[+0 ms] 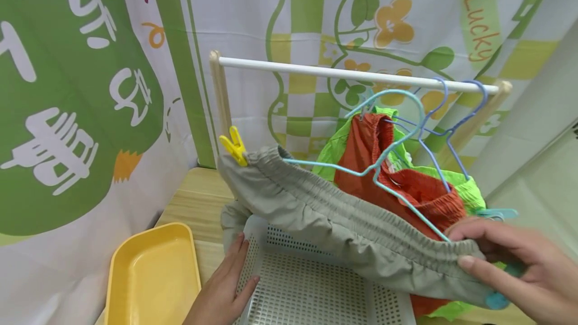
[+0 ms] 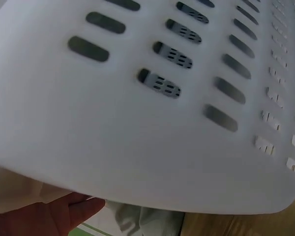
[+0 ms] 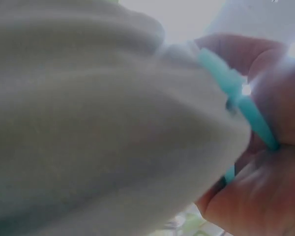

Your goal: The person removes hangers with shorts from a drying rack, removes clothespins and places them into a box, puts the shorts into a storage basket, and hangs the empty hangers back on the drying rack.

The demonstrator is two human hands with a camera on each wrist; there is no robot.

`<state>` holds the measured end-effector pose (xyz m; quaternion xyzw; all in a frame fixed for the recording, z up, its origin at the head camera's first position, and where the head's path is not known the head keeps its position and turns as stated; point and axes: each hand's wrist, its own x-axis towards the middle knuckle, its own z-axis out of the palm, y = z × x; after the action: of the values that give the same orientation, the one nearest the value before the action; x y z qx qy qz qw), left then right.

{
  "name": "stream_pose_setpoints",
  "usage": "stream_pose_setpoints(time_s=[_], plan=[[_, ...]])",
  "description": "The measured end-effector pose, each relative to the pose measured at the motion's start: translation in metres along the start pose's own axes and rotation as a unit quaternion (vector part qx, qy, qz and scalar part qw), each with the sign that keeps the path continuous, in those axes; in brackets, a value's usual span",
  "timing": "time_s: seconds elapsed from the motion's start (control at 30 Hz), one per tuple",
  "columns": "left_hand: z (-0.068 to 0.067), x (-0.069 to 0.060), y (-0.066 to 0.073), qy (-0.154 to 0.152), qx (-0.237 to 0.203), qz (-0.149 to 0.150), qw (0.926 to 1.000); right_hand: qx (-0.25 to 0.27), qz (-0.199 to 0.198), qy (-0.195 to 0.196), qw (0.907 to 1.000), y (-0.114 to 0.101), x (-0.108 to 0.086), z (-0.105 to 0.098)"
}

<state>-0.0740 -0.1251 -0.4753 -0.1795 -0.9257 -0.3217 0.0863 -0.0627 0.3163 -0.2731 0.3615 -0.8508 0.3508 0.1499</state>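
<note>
**The weak corner is the one at my right**

My right hand (image 1: pixel 546 277) is clamped on the end of the grey elastic-waist bottoms (image 1: pixel 316 214), thumb and fingers pinching the waistband, with a turquoise clothespin (image 3: pixel 258 123) in the same grip. Whether this clothespin fully bites the cloth, I cannot tell. The bottoms stretch from here to above my left hand (image 1: pixel 226 285), where a yellow clothespin (image 1: pixel 235 148) holds the other corner. My left fingers lie extended against the perforated basket (image 1: pixel 311 275) and pinch nothing. From beside my right fingertips, the turquoise hanger (image 1: pixel 378 165) rises away from me; its hook seems in front of the rail (image 1: pixel 289 67), not over it.

I judge that if I loosen the right pinch while the clothespin bites badly, the elastic could draw the waistband inward, off the hanger. Lifting carelessly might catch the hook on the red-orange garment (image 1: pixel 356 154) behind; pressing my left hand too hard could shift the basket.
</note>
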Motion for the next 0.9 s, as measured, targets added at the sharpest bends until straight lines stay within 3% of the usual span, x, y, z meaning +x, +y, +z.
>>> stream_pose_setpoints(time_s=[0.07,0.1,0.2,0.3,0.43,0.57,0.7,0.8,0.9], plan=[[0.000,0.001,0.000,-0.010,-0.001,-0.009,0.9999,0.044,-0.042,-0.022,0.9979,0.004,0.002,0.005],[-0.001,0.002,0.000,-0.012,-0.002,-0.010,0.9999,0.052,-0.045,-0.037,0.9970,0.003,0.003,0.007],[0.000,0.001,-0.001,-0.012,-0.006,-0.011,0.9998,0.062,-0.045,-0.073,0.9944,0.001,0.004,0.013],[0.000,0.000,-0.003,0.002,-0.008,0.001,1.0000,0.040,-0.016,-0.097,0.9943,0.002,0.001,0.018],[-0.001,-0.001,-0.003,0.008,-0.021,-0.001,0.9998,0.054,-0.004,-0.093,0.9942,0.009,-0.006,0.028],[-0.003,-0.001,-0.001,-0.002,-0.036,-0.027,0.9990,0.060,0.015,-0.095,0.9935,0.012,-0.012,0.037],[-0.008,-0.002,0.000,-0.005,-0.028,-0.043,0.9987,0.057,0.010,-0.100,0.9934,0.012,-0.012,0.045],[-0.013,-0.002,-0.002,0.017,-0.017,-0.047,0.9986,0.039,-0.001,-0.093,0.9949,0.013,-0.012,0.051],[-0.021,-0.001,-0.005,0.065,-0.013,-0.042,0.9969,0.010,-0.011,-0.080,0.9967,0.015,-0.014,0.057]])
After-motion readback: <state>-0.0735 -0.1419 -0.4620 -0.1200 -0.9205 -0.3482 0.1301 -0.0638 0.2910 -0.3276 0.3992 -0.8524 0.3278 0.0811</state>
